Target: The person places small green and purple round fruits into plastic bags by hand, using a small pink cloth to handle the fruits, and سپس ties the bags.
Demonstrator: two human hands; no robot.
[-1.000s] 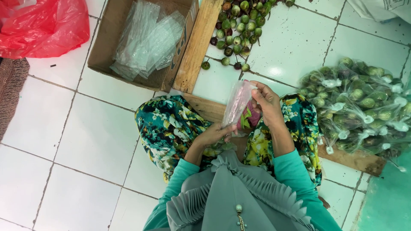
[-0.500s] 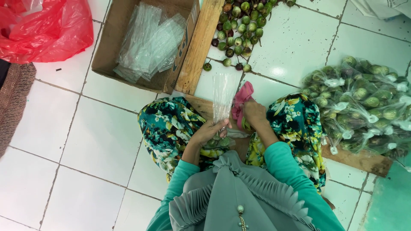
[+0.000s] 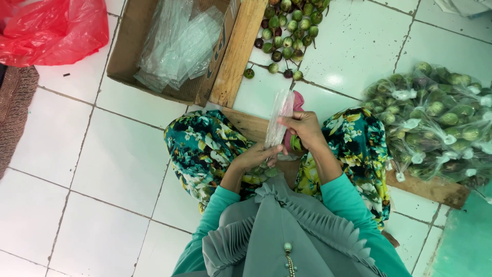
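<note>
Holding a clear plastic bag [image 3: 278,119] upright over the lap: right hand [image 3: 303,128] pinches its upper side, left hand [image 3: 255,156] grips the bottom end. Long axis near-vertical; loose green fruits [image 3: 287,25] lie beyond on the floor.

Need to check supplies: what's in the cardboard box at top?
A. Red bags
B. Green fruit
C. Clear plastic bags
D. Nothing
C: the box holds a pile of clear bags; the loose fruit lies on the floor beside it.
</note>
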